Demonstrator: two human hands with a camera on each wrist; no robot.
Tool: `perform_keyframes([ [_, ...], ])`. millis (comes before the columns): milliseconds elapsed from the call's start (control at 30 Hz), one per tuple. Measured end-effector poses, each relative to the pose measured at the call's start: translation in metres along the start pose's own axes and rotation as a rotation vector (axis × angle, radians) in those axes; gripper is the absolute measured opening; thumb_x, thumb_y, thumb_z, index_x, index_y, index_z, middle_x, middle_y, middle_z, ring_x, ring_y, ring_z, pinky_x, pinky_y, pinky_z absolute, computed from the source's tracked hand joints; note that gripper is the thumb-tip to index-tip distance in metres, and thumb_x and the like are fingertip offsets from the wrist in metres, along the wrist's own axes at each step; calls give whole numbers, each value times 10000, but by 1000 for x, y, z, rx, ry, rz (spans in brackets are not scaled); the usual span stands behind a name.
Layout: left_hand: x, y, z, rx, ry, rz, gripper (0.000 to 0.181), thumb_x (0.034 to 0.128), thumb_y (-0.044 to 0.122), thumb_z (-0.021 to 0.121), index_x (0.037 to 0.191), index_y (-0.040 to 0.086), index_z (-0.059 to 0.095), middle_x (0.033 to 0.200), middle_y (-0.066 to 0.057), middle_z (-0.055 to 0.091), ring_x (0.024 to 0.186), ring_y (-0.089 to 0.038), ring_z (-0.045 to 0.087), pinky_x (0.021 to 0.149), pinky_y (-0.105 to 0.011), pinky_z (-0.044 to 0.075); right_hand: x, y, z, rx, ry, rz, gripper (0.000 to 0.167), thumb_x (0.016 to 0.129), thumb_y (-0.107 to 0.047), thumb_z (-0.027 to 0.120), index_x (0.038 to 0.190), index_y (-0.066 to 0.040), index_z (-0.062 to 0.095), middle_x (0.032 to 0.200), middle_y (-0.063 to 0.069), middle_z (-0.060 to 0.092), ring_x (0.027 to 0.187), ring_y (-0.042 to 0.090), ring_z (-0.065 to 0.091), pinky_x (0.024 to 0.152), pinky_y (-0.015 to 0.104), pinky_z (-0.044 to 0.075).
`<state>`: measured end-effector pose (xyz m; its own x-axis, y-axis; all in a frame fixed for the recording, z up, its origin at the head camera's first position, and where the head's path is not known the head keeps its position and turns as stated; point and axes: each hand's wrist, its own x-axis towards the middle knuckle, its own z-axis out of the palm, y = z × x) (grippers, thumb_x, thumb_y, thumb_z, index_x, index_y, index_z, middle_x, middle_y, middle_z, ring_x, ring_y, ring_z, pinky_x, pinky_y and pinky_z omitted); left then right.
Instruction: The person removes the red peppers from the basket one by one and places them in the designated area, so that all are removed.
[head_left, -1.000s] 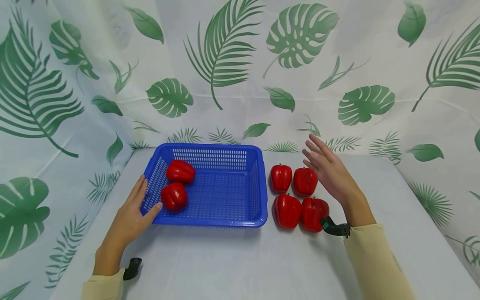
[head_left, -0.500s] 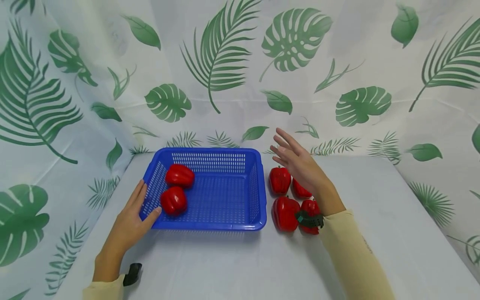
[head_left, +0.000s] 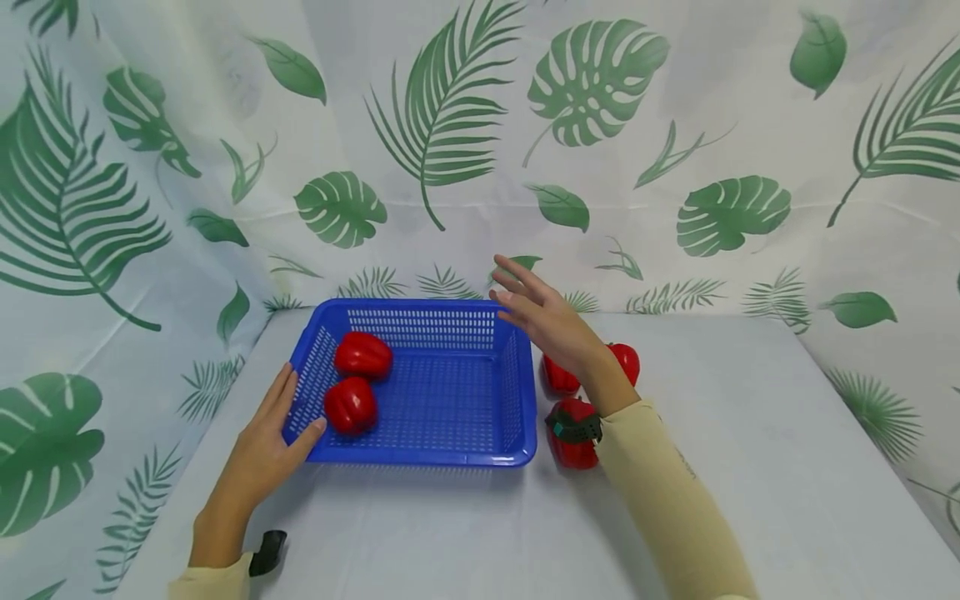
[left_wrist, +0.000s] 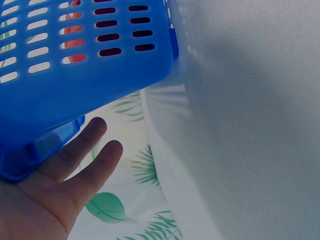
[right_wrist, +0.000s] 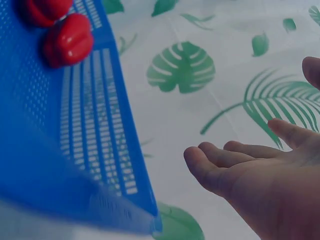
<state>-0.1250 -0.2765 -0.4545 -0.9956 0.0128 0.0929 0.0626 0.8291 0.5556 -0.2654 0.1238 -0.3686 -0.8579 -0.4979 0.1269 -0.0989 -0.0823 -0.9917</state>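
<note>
A blue plastic basket point(head_left: 420, 457) with slotted walls stands on the table. Two red bell peppers lie at its left end: a rear one point(head_left: 363, 355) and a front one point(head_left: 350, 406). My left hand point(head_left: 258, 454) rests against the basket's left rim, fingers straight along the outside and thumb at the front corner. The right hand point(head_left: 551, 325) hovers above the basket's right rear corner, holding nothing, its fingers extended. More red bell peppers point(head_left: 625, 362) sit on the table right of the basket, partly hidden by the right hand and forearm.
The white table point(head_left: 750, 467) carries the basket and peppers. A white curtain point(head_left: 465, 233) printed with green leaves hangs behind and along both sides. Dark wrist straps, one on the right wrist point(head_left: 576, 427), sit by the beige sleeves.
My right hand has moved left, from above the loose bell peppers to the basket's right rear corner. The left hand keeps its place at the basket rim.
</note>
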Motion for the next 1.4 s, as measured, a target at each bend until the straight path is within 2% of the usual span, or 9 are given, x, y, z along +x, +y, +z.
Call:
perform_keyframes([
  [167,1,2,-1,8,2,0,930,1035,404,650,1689,-36,155,1773,-227,89,1568,-543,195,1115,-760,328,15,3,13,7,-63,-10,661,1106,-201,568,1712,-223,303,1732,46,325,1564,288,362,1245,498,345],
  [300,1,3,-1,16,-6,-9,939,1038,426,643,1688,-39,151,1773,-229,84,1568,-545,191,1122,-759,317,26,6,24,-16,-101,14,668,1090,-179,599,1701,-217,334,1720,39,346,1555,262,373,1236,459,367],
  [500,0,2,-1,20,-7,-16,947,1033,439,645,1691,-33,153,1773,-226,89,1568,-543,194,1117,-754,330,40,11,38,-114,-128,46,667,1064,-267,649,1677,-294,389,1695,20,397,1561,310,366,1238,542,344],
  [667,-1,1,-1,20,-6,-23,950,1031,434,647,1696,-21,144,1775,-220,86,1566,-545,200,1111,-755,339,51,17,50,-169,-167,56,679,1054,-315,661,1676,-312,389,1687,9,412,1554,312,374,1233,604,321],
  [800,0,0,0,12,0,-18,937,1034,419,649,1693,-25,153,1776,-217,89,1567,-541,202,1128,-753,319,60,21,59,-199,-195,71,685,1045,-317,680,1671,-274,406,1673,59,436,1523,307,418,1221,597,346],
  [933,1,-1,1,0,5,-4,929,1036,416,650,1692,-26,164,1777,-211,94,1570,-535,202,1137,-747,312,67,26,66,-205,-220,80,696,1034,-306,681,1670,-236,410,1676,142,418,1532,351,394,1220,615,337],
  [1133,2,-2,3,-2,18,4,919,1030,395,658,1691,-25,177,1775,-212,108,1566,-539,211,1122,-747,332,78,35,77,-248,-255,77,741,1017,-358,696,1680,-230,392,1683,124,415,1563,383,335,1204,627,359],
  [1400,2,-4,2,-10,18,4,911,1030,396,652,1693,-19,185,1777,-201,115,1568,-528,221,1130,-745,324,93,41,95,-221,-292,97,745,1005,-307,722,1671,-201,408,1680,143,410,1559,373,339,1219,605,348],
])
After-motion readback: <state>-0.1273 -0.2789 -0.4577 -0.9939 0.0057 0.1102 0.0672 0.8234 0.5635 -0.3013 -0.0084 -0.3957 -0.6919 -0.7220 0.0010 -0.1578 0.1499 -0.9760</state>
